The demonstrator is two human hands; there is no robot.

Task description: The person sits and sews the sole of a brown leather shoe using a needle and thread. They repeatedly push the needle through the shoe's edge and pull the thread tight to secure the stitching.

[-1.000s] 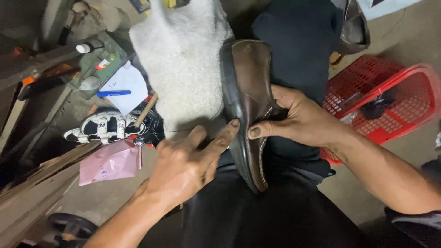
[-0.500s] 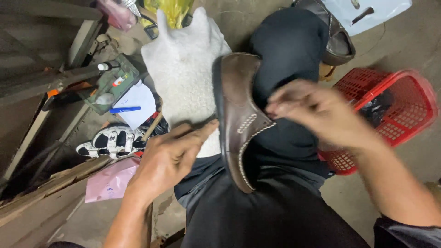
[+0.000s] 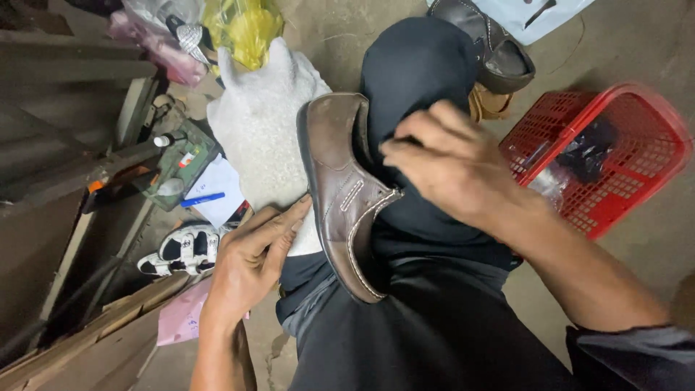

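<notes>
A brown leather shoe (image 3: 337, 185) with white stitching along its edge lies on its side against my knee in dark trousers (image 3: 423, 69). My left hand (image 3: 250, 264) lies flat beside it, fingers stretched out, the fingertips touching the shoe's sole edge and the white sack (image 3: 260, 123) under it. My right hand (image 3: 452, 159) hovers just right of the shoe's opening, blurred, with the fingers bent and pinched together. Nothing shows between them.
A red plastic basket (image 3: 622, 156) with dark items stands at the right. A second dark shoe (image 3: 496, 47) lies at the top. At the left are a black-and-white sandal (image 3: 181, 250), a green box (image 3: 181, 163), a blue pen (image 3: 203, 199), pink paper (image 3: 181, 318), a yellow bag (image 3: 246, 29) and wooden boards.
My right hand has let go of the shoe and lifted away to the right. My left hand slid from the sole's middle to flat beside it. The view tilted upward.
</notes>
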